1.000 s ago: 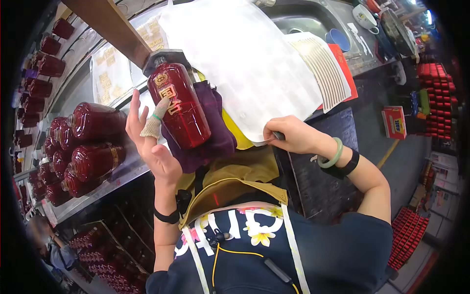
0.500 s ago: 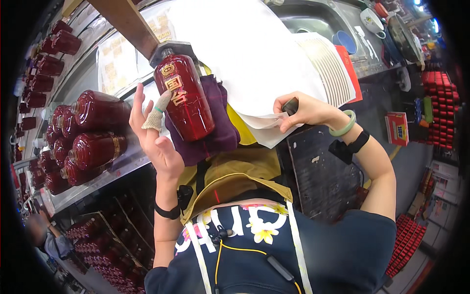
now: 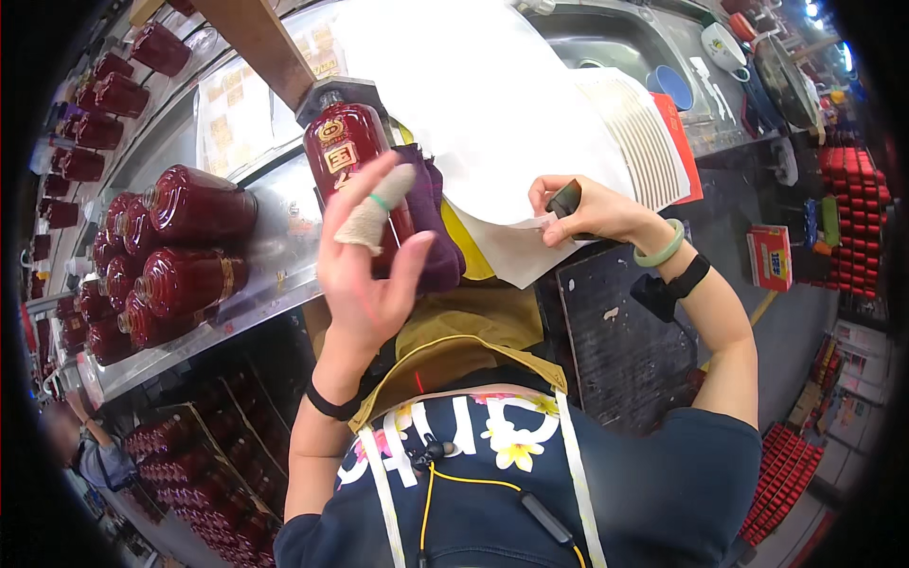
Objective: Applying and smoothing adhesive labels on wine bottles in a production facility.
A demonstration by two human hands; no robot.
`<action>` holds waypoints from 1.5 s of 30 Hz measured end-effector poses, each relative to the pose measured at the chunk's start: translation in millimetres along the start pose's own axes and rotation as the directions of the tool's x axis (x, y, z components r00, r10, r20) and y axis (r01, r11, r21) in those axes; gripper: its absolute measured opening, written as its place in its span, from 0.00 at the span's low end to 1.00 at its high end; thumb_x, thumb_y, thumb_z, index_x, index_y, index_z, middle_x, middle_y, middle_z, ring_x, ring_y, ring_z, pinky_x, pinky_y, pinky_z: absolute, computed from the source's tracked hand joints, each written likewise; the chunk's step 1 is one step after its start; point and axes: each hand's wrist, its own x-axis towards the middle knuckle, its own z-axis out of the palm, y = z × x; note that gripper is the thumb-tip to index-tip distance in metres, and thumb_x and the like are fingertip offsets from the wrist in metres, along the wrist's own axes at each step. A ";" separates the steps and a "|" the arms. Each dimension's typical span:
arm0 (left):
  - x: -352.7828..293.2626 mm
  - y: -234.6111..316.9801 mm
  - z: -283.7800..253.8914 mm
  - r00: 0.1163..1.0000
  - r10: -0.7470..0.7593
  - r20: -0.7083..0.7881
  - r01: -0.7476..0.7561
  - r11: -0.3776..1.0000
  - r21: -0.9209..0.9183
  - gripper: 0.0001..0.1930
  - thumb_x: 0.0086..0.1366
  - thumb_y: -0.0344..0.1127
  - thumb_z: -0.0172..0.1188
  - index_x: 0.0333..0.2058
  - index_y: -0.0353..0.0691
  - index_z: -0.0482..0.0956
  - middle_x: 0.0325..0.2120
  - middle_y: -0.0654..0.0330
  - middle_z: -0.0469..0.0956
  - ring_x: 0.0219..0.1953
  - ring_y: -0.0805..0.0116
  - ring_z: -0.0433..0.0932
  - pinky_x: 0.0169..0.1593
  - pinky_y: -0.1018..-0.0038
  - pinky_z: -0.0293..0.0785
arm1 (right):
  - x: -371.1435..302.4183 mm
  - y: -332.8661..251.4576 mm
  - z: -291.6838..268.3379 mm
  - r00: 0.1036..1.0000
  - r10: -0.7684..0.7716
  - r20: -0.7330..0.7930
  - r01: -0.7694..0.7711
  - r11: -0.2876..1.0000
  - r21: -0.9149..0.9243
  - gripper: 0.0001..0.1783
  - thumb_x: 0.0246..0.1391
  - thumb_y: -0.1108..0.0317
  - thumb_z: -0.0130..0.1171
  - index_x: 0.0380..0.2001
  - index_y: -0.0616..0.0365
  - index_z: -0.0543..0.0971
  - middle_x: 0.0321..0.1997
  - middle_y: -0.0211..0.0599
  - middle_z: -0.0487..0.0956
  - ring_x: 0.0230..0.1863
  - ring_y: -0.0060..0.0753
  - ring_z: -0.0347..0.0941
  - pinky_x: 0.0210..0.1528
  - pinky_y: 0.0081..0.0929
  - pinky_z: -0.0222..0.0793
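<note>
In the head view, a red bottle (image 3: 346, 133) with raised gold characters and a gold emblem lies on a folded purple cloth (image 3: 443, 260), its neck at a dark holder (image 3: 362, 92) beneath the end of a wooden bar (image 3: 260, 47). How full it is cannot be told. The left grip (image 3: 365, 284), a hand with a knitted cover (image 3: 374, 216) on one finger, is spread wide with nothing held; it hides the bottle's lower part, and whether it touches the glass cannot be told.

The right grip (image 3: 578, 213) is well apart from the bottle, to its right. Thumb and finger pinch a pale slip (image 3: 538, 223) by the near edge of a white sheet (image 3: 473, 104); a small dark piece (image 3: 565, 197) sits between the fingers.

More red bottles (image 3: 204, 206) lie clustered on the metal surface (image 3: 284, 260) at left, their fill unclear. Beyond the sheet is a metal sink (image 3: 606, 57), a blue cup (image 3: 670, 87) at its right edge and a white mug (image 3: 722, 45) farther right; the contents of both are too small to tell.
</note>
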 end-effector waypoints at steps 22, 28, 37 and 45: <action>-4.9 -4.9 106.1 0.976 0.216 -0.011 -0.216 0.976 0.009 0.18 0.55 0.19 0.63 0.45 0.38 0.87 0.33 0.53 0.86 0.33 0.57 0.86 0.36 0.65 0.81 | -10.5 13.2 -19.7 0.948 -0.108 -0.298 0.018 0.957 -0.290 0.22 0.57 0.65 0.71 0.52 0.64 0.81 0.42 0.30 0.81 0.45 0.23 0.74 0.50 0.23 0.71; -37.9 -8.5 106.2 0.909 0.226 0.351 -0.282 0.952 0.117 0.20 0.53 0.27 0.67 0.48 0.42 0.85 0.31 0.60 0.84 0.32 0.62 0.83 0.33 0.69 0.81 | 3.0 -17.3 -36.6 0.859 -0.350 -0.375 0.211 0.907 -0.363 0.14 0.63 0.64 0.64 0.46 0.62 0.84 0.35 0.32 0.83 0.36 0.22 0.73 0.42 0.26 0.71; -30.1 2.1 102.9 0.879 0.127 0.459 -0.202 0.972 0.119 0.30 0.54 0.53 0.75 0.49 0.38 0.83 0.26 0.61 0.78 0.34 0.60 0.79 0.33 0.65 0.78 | 68.2 -116.3 -61.2 0.763 -0.604 -0.232 0.189 0.551 -0.813 0.15 0.60 0.60 0.64 0.42 0.61 0.84 0.36 0.51 0.84 0.41 0.50 0.81 0.45 0.41 0.74; -18.8 8.9 98.3 0.894 0.178 0.410 -0.212 0.977 0.036 0.26 0.58 0.47 0.73 0.49 0.36 0.82 0.25 0.59 0.76 0.30 0.57 0.78 0.32 0.64 0.75 | 128.6 -193.3 -88.1 0.611 -0.792 -0.015 0.021 0.034 -0.999 0.13 0.58 0.58 0.66 0.41 0.53 0.85 0.43 0.44 0.84 0.50 0.51 0.80 0.49 0.47 0.75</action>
